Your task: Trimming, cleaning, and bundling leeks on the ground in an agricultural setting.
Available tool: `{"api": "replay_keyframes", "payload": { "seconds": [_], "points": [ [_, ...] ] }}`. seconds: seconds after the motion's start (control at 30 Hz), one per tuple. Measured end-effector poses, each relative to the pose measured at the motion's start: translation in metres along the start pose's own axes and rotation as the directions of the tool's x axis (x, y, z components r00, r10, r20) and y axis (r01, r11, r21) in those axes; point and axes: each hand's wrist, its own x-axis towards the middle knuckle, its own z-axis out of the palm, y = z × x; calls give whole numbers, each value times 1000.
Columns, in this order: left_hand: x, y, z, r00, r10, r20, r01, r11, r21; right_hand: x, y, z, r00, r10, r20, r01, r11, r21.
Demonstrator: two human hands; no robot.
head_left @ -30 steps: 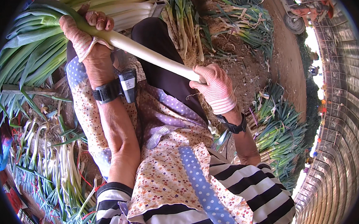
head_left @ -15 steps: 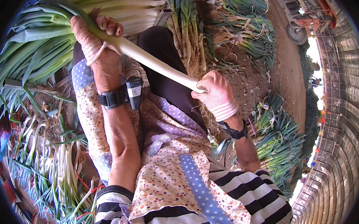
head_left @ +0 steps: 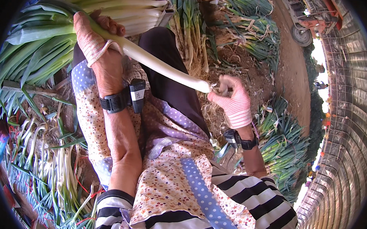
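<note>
My left hand [head_left: 92, 42] grips a leek [head_left: 160, 68] — stalk [head_left: 182, 77] clean, white, roots [head_left: 214, 87] left on — while my right hand [head_left: 235, 101] curls at its tip, hold unclear.

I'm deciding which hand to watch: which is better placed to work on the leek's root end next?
Probably the right hand: its fingers are at the leek's root end. The left hand is wrapped around it farther up, steadying it.
</note>
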Motion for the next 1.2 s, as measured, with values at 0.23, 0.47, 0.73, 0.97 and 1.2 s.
{"api": "replay_keyframes", "payload": {
  "seconds": [0.23, 0.47, 0.73, 0.97, 1.2],
  "points": [
    [1, -5, 1, 994, -29, -105, 33, 999, 28, 26, -5, 15, 836, -443, 324, 548, 643, -535],
    [0, -8, 2, 992, -25, -121, 31, 998, 46, 43, -13, 16, 754, -365, 546, 644, 572, -507],
    [-4, -10, 3, 997, -14, -74, 19, 998, 63, 0, 9, 2, 719, -254, 648, 670, 0, -743],
    [-1, -8, 4, 992, 29, -125, -17, 995, 101, -3, 27, -68, 749, 356, 559, 519, 210, -829],
    [-8, -11, 14, 989, 9, -150, 2, 997, 72, 17, -25, 4, 727, -563, 392, 633, 329, -701]
  ]
}}
